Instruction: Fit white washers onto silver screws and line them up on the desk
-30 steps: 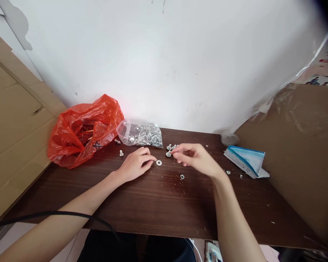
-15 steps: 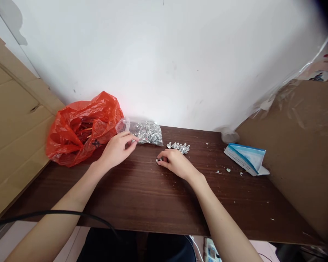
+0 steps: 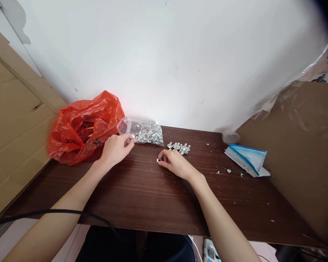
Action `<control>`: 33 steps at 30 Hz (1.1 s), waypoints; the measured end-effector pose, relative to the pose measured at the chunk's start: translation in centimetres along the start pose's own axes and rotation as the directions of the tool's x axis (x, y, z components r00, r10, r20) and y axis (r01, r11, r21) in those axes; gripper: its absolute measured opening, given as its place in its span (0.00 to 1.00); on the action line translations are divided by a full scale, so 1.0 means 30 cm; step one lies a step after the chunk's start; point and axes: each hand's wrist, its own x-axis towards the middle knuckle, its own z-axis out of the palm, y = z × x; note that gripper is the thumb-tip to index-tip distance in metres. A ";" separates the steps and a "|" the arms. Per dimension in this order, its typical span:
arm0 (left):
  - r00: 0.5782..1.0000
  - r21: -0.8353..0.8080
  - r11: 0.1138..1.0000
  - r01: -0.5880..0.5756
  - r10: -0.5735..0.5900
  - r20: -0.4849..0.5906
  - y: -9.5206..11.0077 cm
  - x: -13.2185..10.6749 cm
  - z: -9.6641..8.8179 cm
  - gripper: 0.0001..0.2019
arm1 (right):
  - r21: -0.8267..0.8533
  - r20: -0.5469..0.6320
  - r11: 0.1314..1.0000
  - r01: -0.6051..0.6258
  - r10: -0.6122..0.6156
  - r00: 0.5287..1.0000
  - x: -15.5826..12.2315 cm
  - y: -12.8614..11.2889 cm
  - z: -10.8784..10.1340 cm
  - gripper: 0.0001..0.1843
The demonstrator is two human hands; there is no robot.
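Observation:
My left hand (image 3: 116, 149) is closed in a pinch at the near left edge of a clear plastic bag (image 3: 150, 133) full of small shiny metal parts. A small metal piece (image 3: 128, 141) shows between its thumb and forefinger; its exact kind is too small to make out. Just above the tabletop, the thumb and fingers of my right hand (image 3: 176, 163) grip a small round metal piece (image 3: 158, 160), partly hidden by the fingertips. Behind that hand, several bolts (image 3: 177, 146) with wide round heads stand head-down in a group, shanks upward.
A red plastic bag (image 3: 79, 133) bulges at the left beside a cardboard panel (image 3: 19, 120). On the right lie a blue-and-white packet (image 3: 246, 160), white scraps (image 3: 229, 170) and a round clear container (image 3: 230, 137). A black cable (image 3: 57, 211) crosses over my left forearm.
My left hand has drawn slightly left and its fingertips have turned inward with the small metal piece. My right hand stays in place; its round piece has tilted a little.

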 end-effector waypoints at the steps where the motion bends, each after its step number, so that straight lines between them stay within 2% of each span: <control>1: 1.000 0.009 1.000 0.016 -0.016 -0.016 0.000 0.001 -0.001 0.11 | -0.004 -0.003 1.000 0.000 0.000 1.000 -0.001 -0.001 0.000 0.06; 5: 0.997 0.058 0.996 0.061 -0.058 -0.052 0.008 -0.001 -0.005 0.12 | -0.047 -0.040 0.999 0.007 -0.009 0.999 -0.002 -0.008 0.001 0.07; 9: 0.999 0.074 0.997 0.019 -0.015 -0.045 0.014 -0.007 0.007 0.11 | -0.055 -0.039 0.998 -0.016 0.014 0.999 0.000 -0.013 0.003 0.07; 11: 0.998 0.050 0.997 -0.051 0.053 -0.037 0.013 -0.011 0.018 0.11 | -0.038 -0.029 0.999 -0.025 0.024 0.999 0.001 -0.011 0.006 0.06; 13: 0.985 -0.006 0.985 -0.172 0.172 -0.015 0.012 -0.017 0.029 0.11 | -0.018 -0.020 0.999 -0.027 0.026 0.999 0.002 -0.006 0.009 0.06; 17: 0.904 -0.109 0.899 -0.424 0.427 0.002 0.013 -0.030 0.044 0.10 | -0.027 -0.011 0.999 -0.031 0.031 0.999 0.000 0.002 0.013 0.06; 19: 0.869 -0.118 0.863 -0.492 0.495 -0.003 0.015 -0.035 0.048 0.10 | -0.054 -0.018 0.998 -0.033 0.032 0.999 -0.001 0.001 0.013 0.07; 21: 0.857 -0.110 0.851 -0.513 0.515 -0.012 0.017 -0.036 0.051 0.10 | -0.088 -0.026 0.996 -0.035 0.033 0.999 -0.002 -0.004 0.013 0.08; 23: 0.895 -0.064 0.892 -0.447 0.445 -0.045 0.019 -0.035 0.054 0.10 | -0.126 -0.032 0.991 -0.042 0.038 0.999 -0.002 -0.011 0.014 0.08; 26: 0.969 0.086 0.973 -0.212 0.221 -0.111 0.021 -0.031 0.059 0.11 | -0.196 -0.038 0.979 -0.049 0.042 0.998 -0.001 -0.026 0.017 0.09; 29: 0.988 0.221 0.973 -0.064 0.093 -0.122 0.024 -0.027 0.062 0.12 | -0.304 -0.052 0.950 -0.067 0.054 0.997 0.002 -0.044 0.023 0.11; 33: 0.993 0.324 0.945 -0.044 0.078 -0.092 0.024 -0.027 0.058 0.11 | -0.389 -0.065 0.917 -0.092 0.072 0.995 0.006 -0.065 0.028 0.13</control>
